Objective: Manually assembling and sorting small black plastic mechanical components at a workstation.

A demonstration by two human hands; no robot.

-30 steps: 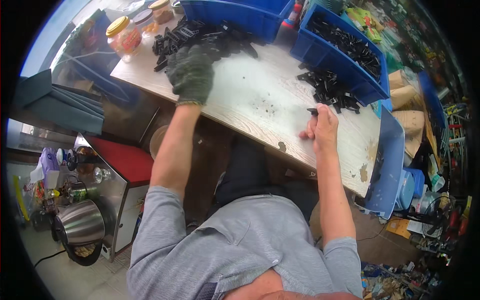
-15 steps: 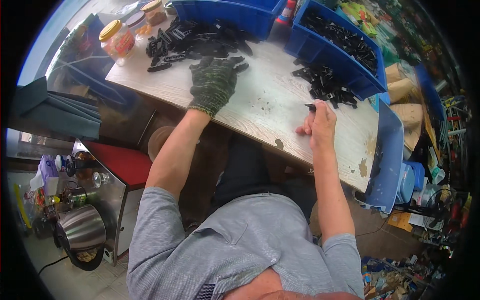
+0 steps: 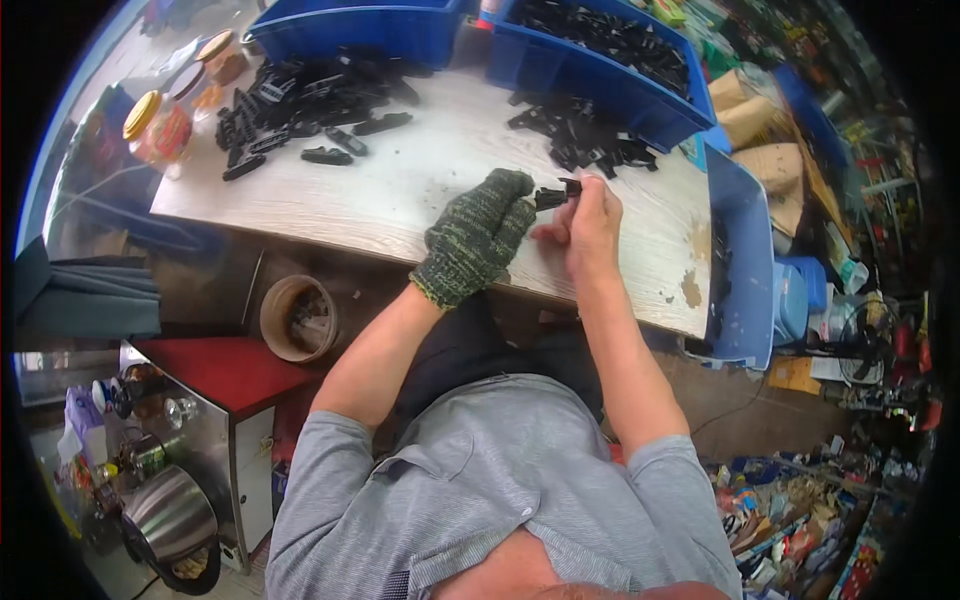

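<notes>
In a dark green knitted glove, my left hand [image 3: 478,235] is closed on a black plastic part [image 3: 546,198] above the table's near edge. My bare right hand [image 3: 594,228] pinches a small black plastic piece [image 3: 572,187] between thumb and finger, right beside that part. The two pieces meet or nearly meet; I cannot tell if they are joined. A heap of long black plastic parts [image 3: 300,100] lies at the far left of the table. Small black pieces [image 3: 580,135] are piled beyond my right hand.
On the whitish wooden table [image 3: 340,200] stand a blue bin [image 3: 360,35] and another blue bin [image 3: 600,85] full of black pieces. Jars [image 3: 158,130] are at the left. A light blue crate [image 3: 745,260] adjoins the right edge. Below is a bucket [image 3: 300,318].
My left hand has come back from the heap toward my right hand, now with a black plastic part in it. The view has shifted, and a few parts lie apart from the heap.
</notes>
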